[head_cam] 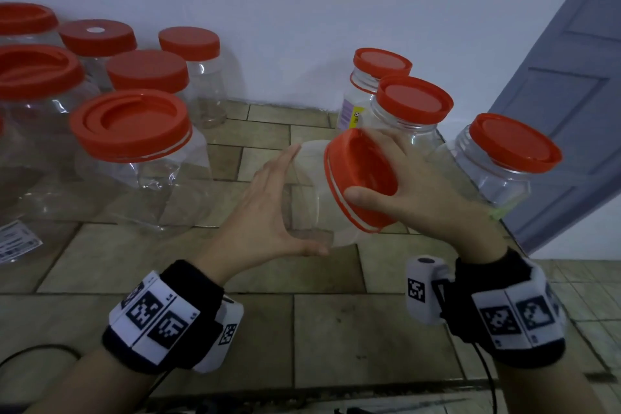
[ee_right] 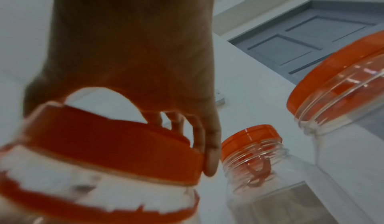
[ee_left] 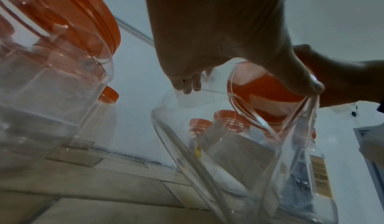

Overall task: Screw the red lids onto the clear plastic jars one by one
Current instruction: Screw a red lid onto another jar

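A clear plastic jar (head_cam: 314, 178) is held tilted above the tiled counter, its mouth pointing right. My left hand (head_cam: 304, 200) grips the jar's body, fingers over the top and thumb beneath. A red lid (head_cam: 336, 178) sits on the mouth, and my right hand (head_cam: 363, 165) grips its rim between thumb and fingers. The left wrist view looks through the jar (ee_left: 228, 161) at the lid (ee_left: 268, 94), with the left hand (ee_left: 251, 86) over it. Blurred in the right wrist view, the lid (ee_right: 104, 148) lies under the right hand (ee_right: 120, 127), fingertips on its edge.
Several jars with red lids on them stand at the left, the nearest (head_cam: 131, 124) close to my left hand. Three more lidded jars (head_cam: 413, 104) stand right behind my right hand. A grey door (head_cam: 571, 94) leans at the far right. The tiled counter (head_cam: 201, 262) ends at a white wall.
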Motion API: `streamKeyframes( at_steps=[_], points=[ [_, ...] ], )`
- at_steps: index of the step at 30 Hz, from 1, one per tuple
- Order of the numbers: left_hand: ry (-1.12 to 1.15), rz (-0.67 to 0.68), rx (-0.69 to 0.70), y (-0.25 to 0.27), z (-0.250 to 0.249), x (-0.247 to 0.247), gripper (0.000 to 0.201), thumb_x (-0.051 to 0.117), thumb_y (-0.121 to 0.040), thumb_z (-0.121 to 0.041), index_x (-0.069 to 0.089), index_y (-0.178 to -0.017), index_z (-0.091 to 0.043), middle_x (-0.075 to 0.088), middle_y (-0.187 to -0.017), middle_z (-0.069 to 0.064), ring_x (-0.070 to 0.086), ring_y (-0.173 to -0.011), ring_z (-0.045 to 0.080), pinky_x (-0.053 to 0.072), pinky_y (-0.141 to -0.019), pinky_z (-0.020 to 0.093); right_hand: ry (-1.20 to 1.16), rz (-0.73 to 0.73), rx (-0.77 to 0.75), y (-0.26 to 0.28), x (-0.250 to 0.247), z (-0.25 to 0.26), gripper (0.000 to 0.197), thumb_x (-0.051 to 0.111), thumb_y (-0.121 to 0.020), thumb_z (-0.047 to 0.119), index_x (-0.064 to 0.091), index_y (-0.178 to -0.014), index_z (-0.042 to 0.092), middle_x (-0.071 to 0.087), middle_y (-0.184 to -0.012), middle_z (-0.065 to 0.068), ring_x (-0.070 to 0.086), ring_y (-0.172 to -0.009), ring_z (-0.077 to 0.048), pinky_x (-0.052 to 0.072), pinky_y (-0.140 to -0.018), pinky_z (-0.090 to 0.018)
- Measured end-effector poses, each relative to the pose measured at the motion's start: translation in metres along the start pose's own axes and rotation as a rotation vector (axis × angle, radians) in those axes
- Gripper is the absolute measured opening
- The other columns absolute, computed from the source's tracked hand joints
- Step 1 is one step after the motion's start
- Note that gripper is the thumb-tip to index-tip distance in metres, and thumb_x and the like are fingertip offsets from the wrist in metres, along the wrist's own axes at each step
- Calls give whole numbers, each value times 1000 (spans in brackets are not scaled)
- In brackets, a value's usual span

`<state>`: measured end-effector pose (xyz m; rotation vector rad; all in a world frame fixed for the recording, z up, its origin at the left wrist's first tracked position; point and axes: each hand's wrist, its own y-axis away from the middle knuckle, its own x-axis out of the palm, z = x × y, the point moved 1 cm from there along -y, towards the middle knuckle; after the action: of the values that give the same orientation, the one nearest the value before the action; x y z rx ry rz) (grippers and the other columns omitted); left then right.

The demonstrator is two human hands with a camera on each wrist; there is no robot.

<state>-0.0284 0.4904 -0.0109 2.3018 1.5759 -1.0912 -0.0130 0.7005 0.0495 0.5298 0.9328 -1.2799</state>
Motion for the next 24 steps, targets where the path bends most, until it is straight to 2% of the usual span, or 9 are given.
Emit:
streamKeyframes(
  at_steps=[3, 5, 8, 11, 13, 16, 18, 20, 24],
  points=[
    [123, -41, -43, -1, 8, -5, 130, 76, -34, -66, 2, -139, -45, 19, -142, -20, 17, -131, -7, 19, -106, 19, -134, -63, -36, 2, 7, -3, 97, 53, -63, 75, 18, -145, 37, 31, -144, 9, 33, -130, -4, 32, -107, -33],
    [186, -83, -85, 0, 15, -9, 137, 77, -29, -65, 9, -144, -37, 21, -145, -18, 19, -133, -7, 20, -107, 16, -330, -83, -70, 6, 13, -8, 93, 61, -63, 73, 23, -142, 41, 33, -145, 9, 34, -132, -2, 35, -108, -37],
    [248, -147, -108, 3, 21, -14, 141, 76, -26, -72, 13, -146, -31, 24, -149, -14, 22, -134, -8, 19, -106, 10, -549, -103, -101, 8, 28, -12, 88, 71, -62, 66, 31, -137, 40, 37, -144, 2, 40, -131, -10, 38, -107, -42],
    [332, -144, -65, 6, 18, -15, 138, 78, -35, -70, 14, -148, -25, 28, -149, -12, 24, -136, -4, 23, -114, 30, -658, -183, -161, 7, 43, -10, 92, 76, -63, 56, 32, -139, 25, 40, -141, -1, 43, -130, -16, 39, -106, -40],
    [378, -108, -42, 7, 14, -14, 137, 80, -38, -68, 14, -148, -20, 29, -149, -12, 27, -137, 2, 26, -114, 41, -709, -256, -188, 5, 48, -5, 89, 76, -64, 53, 33, -137, 23, 45, -137, 8, 44, -128, -15, 40, -105, -36],
    [379, -74, -41, 7, 13, -13, 140, 80, -37, -70, 10, -148, -19, 28, -150, -10, 29, -137, 6, 29, -112, 44, -729, -352, -219, 2, 53, 3, 86, 76, -64, 54, 35, -134, 24, 48, -133, 12, 46, -126, -15, 40, -105, -37],
    [342, -57, -22, 6, 15, -14, 141, 78, -38, -72, 7, -148, -19, 25, -151, -8, 26, -138, 6, 28, -113, 41, -708, -392, -234, 0, 56, 6, 92, 76, -64, 54, 33, -136, 17, 46, -135, 4, 45, -127, -17, 39, -105, -39],
    [318, -41, -10, 7, 18, -17, 138, 76, -39, -73, 7, -147, -21, 24, -150, -11, 25, -138, 3, 28, -113, 32, -676, -412, -232, -2, 58, 7, 98, 77, -62, 55, 33, -137, 9, 45, -137, -3, 45, -127, -20, 38, -106, -42],
    [272, 4, 1, 6, 21, -25, 119, 72, -43, -76, 5, -137, -46, 22, -141, -32, 24, -133, -10, 26, -103, 7, -560, -455, -255, -7, 58, 10, 93, 74, -62, 59, 39, -131, 7, 45, -136, -4, 45, -126, -20, 41, -102, -45]
  ],
)
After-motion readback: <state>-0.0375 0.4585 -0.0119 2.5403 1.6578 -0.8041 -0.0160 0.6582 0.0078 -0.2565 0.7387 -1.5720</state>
